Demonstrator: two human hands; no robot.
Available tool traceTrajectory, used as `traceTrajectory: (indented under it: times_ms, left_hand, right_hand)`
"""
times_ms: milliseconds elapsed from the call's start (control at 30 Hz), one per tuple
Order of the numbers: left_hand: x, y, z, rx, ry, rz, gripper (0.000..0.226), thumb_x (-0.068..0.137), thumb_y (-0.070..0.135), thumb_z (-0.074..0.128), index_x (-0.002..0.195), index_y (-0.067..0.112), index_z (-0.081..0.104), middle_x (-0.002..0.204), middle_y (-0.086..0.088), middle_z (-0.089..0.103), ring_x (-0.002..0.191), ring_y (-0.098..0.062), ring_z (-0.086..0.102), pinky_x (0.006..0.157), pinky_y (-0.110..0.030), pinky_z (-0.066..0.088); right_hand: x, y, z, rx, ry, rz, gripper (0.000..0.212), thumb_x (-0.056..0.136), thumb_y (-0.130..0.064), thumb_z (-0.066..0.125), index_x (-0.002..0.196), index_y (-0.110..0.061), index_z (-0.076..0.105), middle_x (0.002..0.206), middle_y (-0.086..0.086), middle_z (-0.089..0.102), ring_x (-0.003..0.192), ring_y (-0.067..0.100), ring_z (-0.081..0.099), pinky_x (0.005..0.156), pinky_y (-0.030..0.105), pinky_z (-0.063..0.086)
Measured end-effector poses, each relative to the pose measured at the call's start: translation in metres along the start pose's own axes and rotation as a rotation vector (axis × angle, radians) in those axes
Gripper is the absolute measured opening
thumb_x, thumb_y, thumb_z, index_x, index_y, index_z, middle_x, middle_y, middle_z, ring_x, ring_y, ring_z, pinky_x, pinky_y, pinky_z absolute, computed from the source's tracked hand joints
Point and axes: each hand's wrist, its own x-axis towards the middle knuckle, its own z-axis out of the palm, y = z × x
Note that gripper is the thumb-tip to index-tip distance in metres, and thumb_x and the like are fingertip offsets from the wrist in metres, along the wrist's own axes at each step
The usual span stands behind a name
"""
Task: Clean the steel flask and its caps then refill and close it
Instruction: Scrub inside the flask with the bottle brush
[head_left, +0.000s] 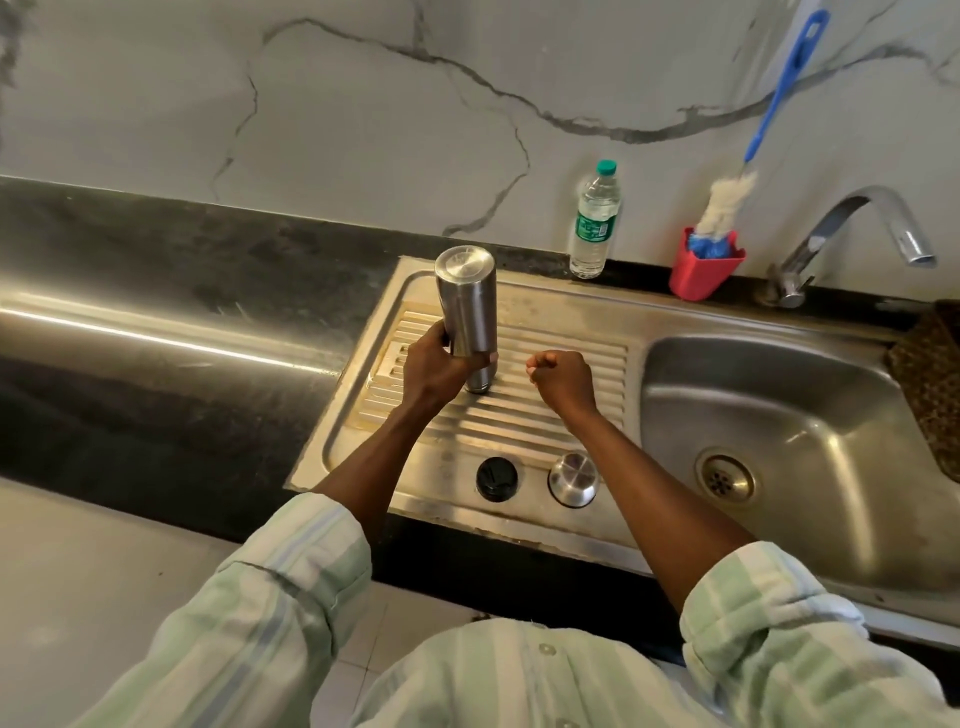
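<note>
The steel flask stands upside down on the ribbed drainboard, its closed base facing up. My left hand grips its lower part near the mouth. My right hand hovers just to the right of the flask, fingers curled into a loose fist, holding nothing. A black inner cap and a steel outer cap lie side by side on the front strip of the drainboard, below my arms.
The steel sink basin with its drain is to the right, the tap behind it. A water bottle and a red holder with a blue-handled brush stand by the wall. Dark counter stretches left.
</note>
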Motion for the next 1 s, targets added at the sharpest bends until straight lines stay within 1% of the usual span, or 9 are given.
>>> traceTrajectory:
  times_ms: [133,233,333,500,633,767,833,933,1000]
  left_hand:
    - [0.003,-0.002,0.000,-0.014,-0.013,0.023,0.070,0.066,0.047,0.086,0.125,0.019,0.061,0.112,0.004,0.069,0.097,-0.013,0.064,0.086,-0.039,0.056]
    - [0.001,-0.004,-0.001,-0.016,-0.009,0.042,0.070,0.069,0.047,0.085,0.127,0.017,0.058,0.114,0.002,0.068,0.098,-0.014,0.063,0.084,-0.035,0.056]
    - [-0.003,-0.005,0.001,-0.015,-0.023,0.062,0.072,0.073,0.043,0.085,0.131,0.015,0.055,0.117,0.001,0.065,0.100,-0.013,0.061,0.081,-0.024,0.051]
    - [-0.007,-0.006,0.006,-0.017,-0.047,0.074,0.074,0.075,0.042,0.084,0.135,0.015,0.050,0.123,-0.005,0.063,0.105,-0.016,0.059,0.085,-0.028,0.052]
    - [-0.011,-0.005,0.008,-0.029,-0.040,0.068,0.074,0.075,0.041,0.084,0.135,0.015,0.049,0.124,-0.004,0.062,0.105,-0.014,0.057,0.082,-0.021,0.047]
    - [-0.015,-0.008,0.010,-0.057,-0.035,0.050,0.085,0.072,0.045,0.086,0.140,0.019,0.043,0.129,-0.002,0.060,0.111,-0.013,0.056,0.091,-0.029,0.051]
    - [-0.018,-0.009,0.011,-0.083,-0.027,0.062,0.095,0.069,0.047,0.087,0.145,0.021,0.037,0.135,-0.001,0.057,0.116,-0.013,0.054,0.093,-0.026,0.048]
    - [-0.025,-0.012,0.015,-0.062,0.012,0.031,0.115,0.064,0.054,0.088,0.153,0.020,0.024,0.151,-0.006,0.043,0.135,-0.020,0.044,0.106,-0.035,0.041]
    - [-0.035,-0.012,0.018,-0.028,0.081,-0.015,0.119,0.063,0.061,0.085,0.154,0.018,0.021,0.156,-0.009,0.034,0.140,-0.025,0.037,0.111,-0.040,0.037]
  right_hand:
    - [0.003,-0.001,0.002,-0.047,0.009,-0.005,0.021,0.086,-0.003,0.058,0.075,-0.013,0.072,0.088,0.002,0.072,0.087,0.017,0.065,0.074,0.022,0.043]
    - [0.001,-0.001,0.003,-0.067,0.031,-0.019,0.020,0.085,-0.003,0.057,0.075,-0.012,0.072,0.084,0.002,0.070,0.083,0.015,0.064,0.072,0.022,0.042]
    - [-0.002,-0.001,0.003,-0.077,0.042,-0.041,0.019,0.084,-0.002,0.056,0.074,-0.007,0.072,0.078,0.003,0.069,0.079,0.017,0.064,0.068,0.023,0.043]
    - [-0.005,0.000,0.001,-0.109,0.057,-0.073,0.020,0.081,0.000,0.053,0.070,-0.003,0.069,0.075,0.010,0.070,0.077,0.023,0.065,0.068,0.033,0.052]
    - [-0.007,-0.001,-0.003,-0.125,0.053,-0.072,0.023,0.081,0.000,0.052,0.065,-0.010,0.067,0.076,0.006,0.070,0.076,0.021,0.063,0.067,0.030,0.050]
    - [-0.010,-0.002,-0.010,-0.128,0.060,-0.076,0.029,0.079,-0.001,0.051,0.056,-0.017,0.059,0.071,0.004,0.067,0.074,0.020,0.062,0.061,0.027,0.045]
    - [-0.012,-0.002,-0.014,-0.127,0.058,-0.080,0.029,0.080,-0.001,0.051,0.056,-0.016,0.059,0.069,0.002,0.065,0.072,0.019,0.060,0.060,0.027,0.043]
    - [-0.013,-0.001,-0.019,-0.123,0.047,-0.101,0.023,0.079,-0.001,0.050,0.063,-0.008,0.064,0.072,0.007,0.068,0.074,0.022,0.062,0.063,0.032,0.049]
    - [-0.013,0.002,-0.024,-0.118,0.033,-0.114,0.025,0.080,0.000,0.050,0.061,-0.010,0.062,0.074,0.008,0.068,0.075,0.024,0.062,0.062,0.031,0.047]
